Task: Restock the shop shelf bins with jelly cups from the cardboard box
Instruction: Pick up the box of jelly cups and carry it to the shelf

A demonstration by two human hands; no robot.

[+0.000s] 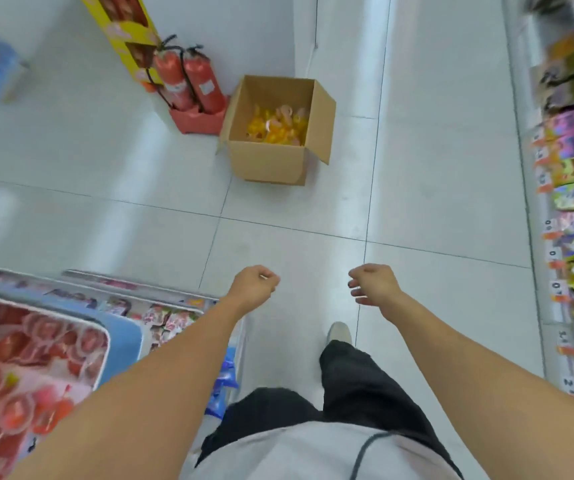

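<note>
A glossy floor of large pale grey tiles (pixel 313 209) runs up a shop aisle to a white wall at 12 o'clock. An open brown cardboard box (pixel 268 164) stands on the floor at 12 o'clock, well apart from the person, flaps folded out, with a heap of yellow and pinkish clear plastic jelly cups (pixel 278 126) lying in its bottom. Just beside the box at 11 o'clock, two red fire extinguishers (pixel 188 81) stand in a red floor tray, and a tall yellow cardboard display stand (pixel 119 26) rises behind them. At 3 o'clock a shelf of colourful snack packets (pixel 573 188) with price tags runs along the aisle, badly blurred. At 8 o'clock a blue-rimmed shelf bin of red jelly cups (pixel 18 358) is cut off by the frame edge; the goods past it are too smeared to make out.

Both bare arms reach forward over the floor. The left hand (pixel 252 284) has its fingers curled in loosely and holds nothing. The right hand (pixel 372 282) hangs with fingers loosely bent and apart, holding nothing. One grey shoe (pixel 339 332) steps forward below dark trousers
</note>
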